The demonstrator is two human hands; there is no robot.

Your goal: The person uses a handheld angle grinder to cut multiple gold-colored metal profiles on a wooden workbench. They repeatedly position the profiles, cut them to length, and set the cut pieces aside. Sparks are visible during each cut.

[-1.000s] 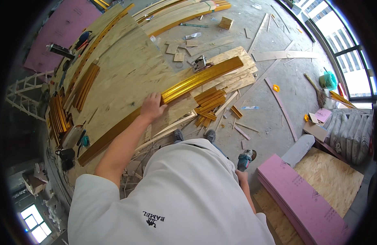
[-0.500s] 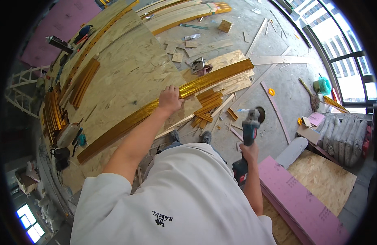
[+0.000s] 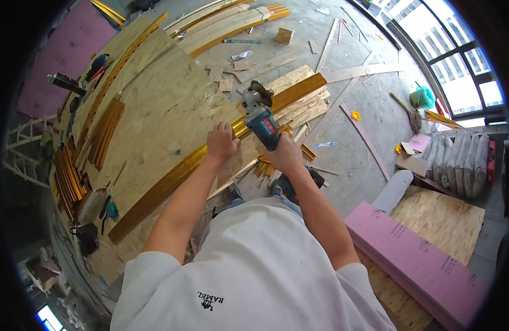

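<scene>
A long golden metal channel (image 3: 174, 183) lies across the chipboard sheet (image 3: 172, 110), its far right end (image 3: 307, 90) sticking out past the sheet's edge. My left hand (image 3: 222, 141) is closed around it near the middle. In my right hand (image 3: 287, 155) is a blue and black cordless angle grinder (image 3: 260, 122), gripped by its body. The grinder's head and guard are above the channel, just right of my left hand; whether the disc touches the metal I cannot tell. Its battery end hangs below my right wrist.
Golden strips (image 3: 106, 134) lie on the chipboard's left part. Offcuts and wood scraps (image 3: 225, 85) litter the concrete floor. Pink foam boards (image 3: 414, 259) are stacked at the right, near grey sacks (image 3: 458, 163). A broom (image 3: 411, 117) and a green-wrapped bucket (image 3: 422, 97) stand by the window.
My right hand has swung the grinder up and leftward from beside my body to over the channel. My left hand stays on the channel; the view has shifted slightly.
</scene>
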